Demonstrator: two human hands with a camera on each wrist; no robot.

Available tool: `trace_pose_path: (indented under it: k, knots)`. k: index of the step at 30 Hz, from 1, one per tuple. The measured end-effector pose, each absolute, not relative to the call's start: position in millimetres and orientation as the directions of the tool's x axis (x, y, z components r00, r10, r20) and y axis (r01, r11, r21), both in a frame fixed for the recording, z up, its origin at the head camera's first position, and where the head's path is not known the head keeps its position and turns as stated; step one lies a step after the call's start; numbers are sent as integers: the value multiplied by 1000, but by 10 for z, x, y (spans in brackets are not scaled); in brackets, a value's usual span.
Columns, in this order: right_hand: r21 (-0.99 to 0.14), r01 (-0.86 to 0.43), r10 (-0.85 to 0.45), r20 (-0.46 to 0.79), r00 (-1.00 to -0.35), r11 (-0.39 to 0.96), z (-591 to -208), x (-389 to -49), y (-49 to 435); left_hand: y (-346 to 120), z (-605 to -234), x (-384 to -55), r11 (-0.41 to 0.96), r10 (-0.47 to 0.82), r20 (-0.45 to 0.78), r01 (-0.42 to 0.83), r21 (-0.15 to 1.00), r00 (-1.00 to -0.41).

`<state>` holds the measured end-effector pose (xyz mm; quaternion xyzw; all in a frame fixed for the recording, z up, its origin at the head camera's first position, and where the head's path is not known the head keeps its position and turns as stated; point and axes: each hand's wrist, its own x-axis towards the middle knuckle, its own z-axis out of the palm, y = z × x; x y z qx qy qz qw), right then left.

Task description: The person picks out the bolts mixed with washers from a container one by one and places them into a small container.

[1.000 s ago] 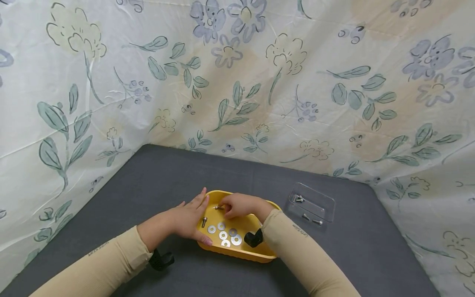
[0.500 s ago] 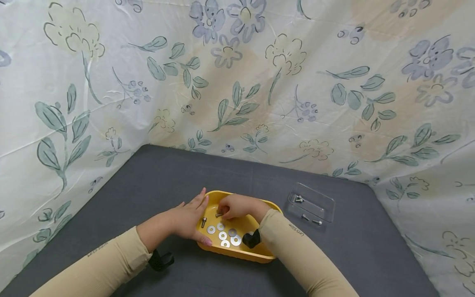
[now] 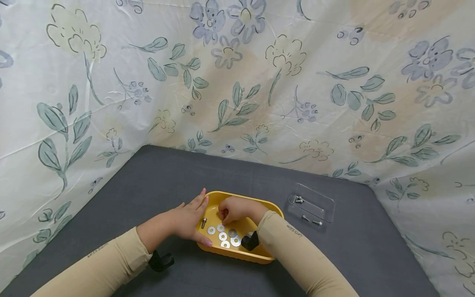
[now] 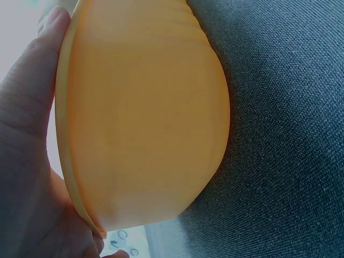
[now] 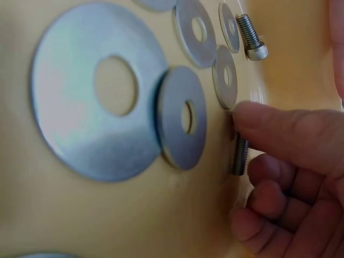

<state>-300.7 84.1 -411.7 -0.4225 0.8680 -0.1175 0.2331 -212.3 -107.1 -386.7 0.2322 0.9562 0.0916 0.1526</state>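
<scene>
A yellow tray (image 3: 241,255) stands in front of me with several flat washers (image 3: 222,236) lying on its floor. My left hand (image 3: 185,219) rests on the tray's left end, fingers extended along the rim and thumb over the front edge. Inside the tray, my right hand (image 3: 237,208) pinches a threaded bolt (image 5: 239,158) between thumb and curled fingers, low at the floor; the thumb covers the bolt's upper end. A second socket-head bolt (image 5: 251,37) lies loose near the left end. In the head view the pinched bolt is hidden by the hand.
A clear plastic box (image 3: 320,202) sits to the right of the tray and contains some bolts (image 3: 299,199). More bolts (image 3: 316,222) show by its front side. A grey cloth (image 3: 178,169) covers the table, with a floral curtain (image 3: 237,103) behind and at the sides.
The right hand has shifted slightly toward me within the tray, and the bolt at its fingertips has gone out of sight in the head view. The left hand stays put.
</scene>
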Motion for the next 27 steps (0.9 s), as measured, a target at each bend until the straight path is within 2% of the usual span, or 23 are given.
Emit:
trace_pose_path:
  k: [8,13,20,27]
  knots:
    - [-368,-670,-764,-321,-559,645,-4128,-3013,851,-1069,-3887,-2138,876,471,-245,417,242,-847]
    - [-394,-643,-753,-316,-577,657,-4138,-3018,866,-1071,-3887,-2139,873,475,-242,420,246,-846]
    - [-527,-584,-785,-360,-504,617,-4089,-3007,916,-1069,-3882,-2146,876,471,-248,417,241,-847]
    - [-566,-574,-803,-364,-472,593,-4109,-3019,932,-1064,-3868,-2143,877,468,-252,412,246,-847]
